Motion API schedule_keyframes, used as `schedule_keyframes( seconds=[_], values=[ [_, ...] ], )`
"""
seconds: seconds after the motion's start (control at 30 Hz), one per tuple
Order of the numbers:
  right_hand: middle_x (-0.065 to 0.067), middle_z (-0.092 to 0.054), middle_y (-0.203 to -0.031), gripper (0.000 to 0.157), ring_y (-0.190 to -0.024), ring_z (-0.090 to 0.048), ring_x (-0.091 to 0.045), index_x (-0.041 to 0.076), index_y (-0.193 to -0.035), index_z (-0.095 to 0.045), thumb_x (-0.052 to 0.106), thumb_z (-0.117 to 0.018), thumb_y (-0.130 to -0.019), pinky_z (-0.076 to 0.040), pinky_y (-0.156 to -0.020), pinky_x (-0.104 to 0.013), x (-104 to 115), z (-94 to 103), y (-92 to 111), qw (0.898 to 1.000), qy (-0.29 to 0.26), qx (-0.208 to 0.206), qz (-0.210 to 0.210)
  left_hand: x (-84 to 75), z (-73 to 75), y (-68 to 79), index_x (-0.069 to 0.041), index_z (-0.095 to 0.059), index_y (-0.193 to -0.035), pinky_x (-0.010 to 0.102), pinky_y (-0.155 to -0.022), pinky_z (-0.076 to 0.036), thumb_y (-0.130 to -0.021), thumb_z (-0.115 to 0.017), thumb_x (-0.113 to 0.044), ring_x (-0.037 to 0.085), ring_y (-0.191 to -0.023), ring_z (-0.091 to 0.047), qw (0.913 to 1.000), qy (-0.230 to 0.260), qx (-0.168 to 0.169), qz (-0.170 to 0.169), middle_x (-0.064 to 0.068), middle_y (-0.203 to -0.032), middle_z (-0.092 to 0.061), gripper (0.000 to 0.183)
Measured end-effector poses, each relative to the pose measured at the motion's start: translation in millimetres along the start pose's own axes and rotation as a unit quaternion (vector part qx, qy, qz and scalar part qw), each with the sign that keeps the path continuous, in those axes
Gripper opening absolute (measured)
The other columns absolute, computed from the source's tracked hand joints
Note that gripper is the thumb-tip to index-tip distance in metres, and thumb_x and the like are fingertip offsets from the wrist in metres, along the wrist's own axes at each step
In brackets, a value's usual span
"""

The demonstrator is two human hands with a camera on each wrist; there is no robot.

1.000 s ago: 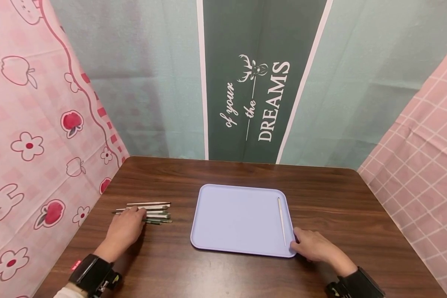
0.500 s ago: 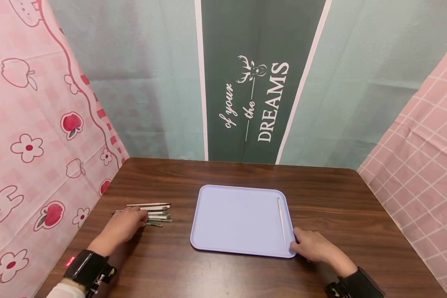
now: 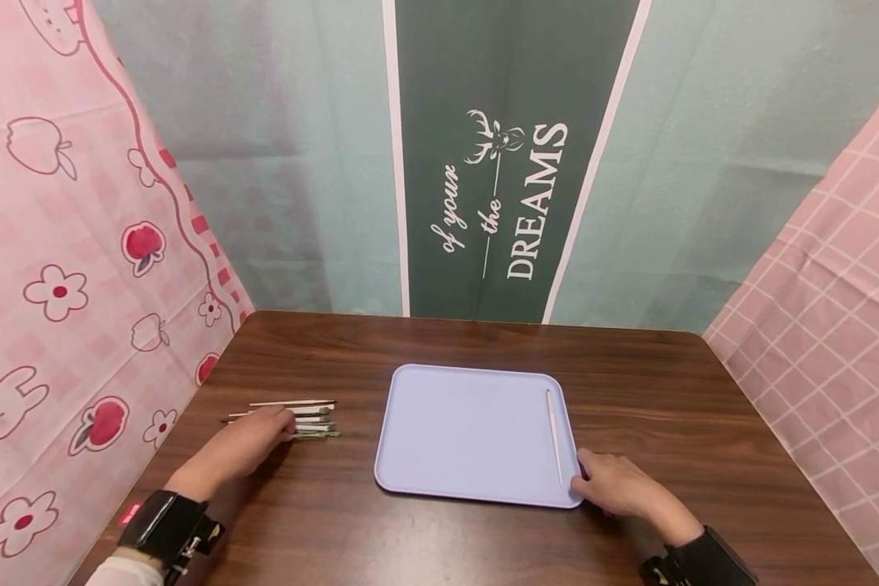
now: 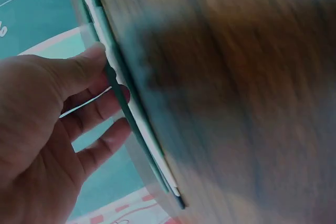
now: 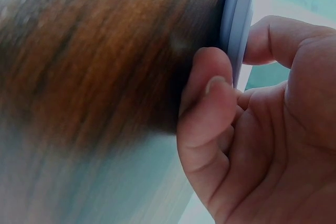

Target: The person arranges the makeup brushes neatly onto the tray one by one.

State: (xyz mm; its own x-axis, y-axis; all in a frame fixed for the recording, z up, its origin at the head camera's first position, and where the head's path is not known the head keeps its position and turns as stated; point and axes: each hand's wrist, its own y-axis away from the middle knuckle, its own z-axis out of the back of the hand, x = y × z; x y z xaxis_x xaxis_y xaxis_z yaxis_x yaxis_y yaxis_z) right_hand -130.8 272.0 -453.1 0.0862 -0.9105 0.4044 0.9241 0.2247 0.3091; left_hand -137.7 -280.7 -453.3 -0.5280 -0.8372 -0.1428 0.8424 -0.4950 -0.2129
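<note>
While the right hand [image 3: 617, 484] pinches the tray's [image 3: 469, 435] near right corner, thumb above, the left hand [image 3: 249, 443], half curled, touches brushes [image 3: 311, 427] on the worktop [image 3: 439, 545] left of it; cannot tell whether it grips one. Best: isolate a single handle, lift level, brace the tray. Palm hides mid-handles; brush count uncertain; wrist views blur the worktop.

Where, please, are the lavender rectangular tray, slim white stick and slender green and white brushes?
Lavender rectangular tray [image 3: 469, 431], head view: bare middle.
Slim white stick [image 3: 554, 437], head view: middle of shaft.
Slender green and white brushes [image 3: 312, 420], head view: exposed white part.
</note>
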Motion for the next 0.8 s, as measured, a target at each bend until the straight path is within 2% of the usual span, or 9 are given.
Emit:
schedule_keyframes(
  seconds=[0.1, 0.3, 0.4, 0.57, 0.63, 0.8],
  values=[
    [-0.001, -0.051, -0.064, 0.019, -0.045, -0.053, -0.016, 0.013, -0.080, -0.047, 0.019, -0.064, -0.086, -0.040, -0.044, -0.029, 0, -0.1, 0, 1.000, 0.001, -0.001, 0.001, -4.6, 1.4, -3.9, -0.019, -0.050, -0.084, 0.027, -0.065, -0.040, -0.091, -0.071, -0.005, 0.005, -0.076, -0.044, 0.9999, 0.008, -0.012, -0.005, -0.012, -0.081, -0.042, 0.026],
    [-0.001, -0.051, -0.063, 0.019, -0.045, -0.052, -0.016, 0.013, -0.081, -0.047, 0.019, -0.064, -0.086, -0.039, -0.043, -0.029, -3, -2.1, -1, 1.000, 0.000, -0.001, 0.001, -16.3, 4.4, -12.5, -0.017, -0.050, -0.085, 0.031, -0.066, -0.045, -0.093, -0.068, -0.004, 0.008, -0.075, -0.047, 0.9999, -0.007, -0.008, -0.004, -0.009, -0.079, -0.044, 0.023],
    [-0.001, -0.051, -0.062, 0.019, -0.044, -0.052, -0.016, 0.013, -0.081, -0.047, 0.020, -0.064, -0.086, -0.040, -0.043, -0.029, -7, -2.6, -2, 1.000, -0.006, 0.000, 0.015, -20.9, 4.8, -15.9, -0.016, -0.052, -0.086, 0.033, -0.068, -0.048, -0.093, -0.064, 0.001, 0.010, -0.076, -0.052, 0.9999, -0.012, -0.007, -0.003, -0.007, -0.080, -0.047, 0.021],
    [0.003, -0.051, -0.061, 0.020, -0.042, -0.051, -0.012, 0.014, -0.081, -0.046, 0.024, -0.061, -0.089, -0.042, -0.042, -0.029, -16, -3.6, -6, 0.998, 0.008, 0.004, 0.054, -30.0, 6.4, -22.3, -0.007, -0.061, -0.095, 0.042, -0.076, -0.055, -0.092, -0.065, 0.003, 0.022, -0.085, -0.065, 0.9994, -0.031, -0.013, -0.001, 0.003, -0.088, -0.061, 0.011],
    [0.003, -0.051, -0.061, 0.020, -0.042, -0.052, -0.012, 0.014, -0.081, -0.046, 0.024, -0.061, -0.089, -0.042, -0.042, -0.029, -16, -3.7, -6, 0.999, 0.007, 0.003, 0.052, -33.7, 6.3, -25.8, -0.005, -0.063, -0.095, 0.042, -0.075, -0.055, -0.090, -0.067, 0.002, 0.023, -0.084, -0.065, 0.9994, -0.031, -0.016, 0.000, 0.004, -0.088, -0.061, 0.010],
    [0.000, -0.051, -0.060, 0.020, -0.042, -0.052, -0.016, 0.013, -0.079, -0.046, 0.019, -0.065, -0.086, -0.041, -0.042, -0.030, -6, -2.1, -1, 1.000, -0.002, -0.010, 0.022, -43.8, 5.2, -36.7, -0.006, -0.064, -0.089, 0.036, -0.067, -0.053, -0.085, -0.071, 0.003, 0.015, -0.074, -0.059, 0.9996, 0.006, -0.015, 0.022, -0.001, -0.081, -0.056, 0.012]
  ],
)
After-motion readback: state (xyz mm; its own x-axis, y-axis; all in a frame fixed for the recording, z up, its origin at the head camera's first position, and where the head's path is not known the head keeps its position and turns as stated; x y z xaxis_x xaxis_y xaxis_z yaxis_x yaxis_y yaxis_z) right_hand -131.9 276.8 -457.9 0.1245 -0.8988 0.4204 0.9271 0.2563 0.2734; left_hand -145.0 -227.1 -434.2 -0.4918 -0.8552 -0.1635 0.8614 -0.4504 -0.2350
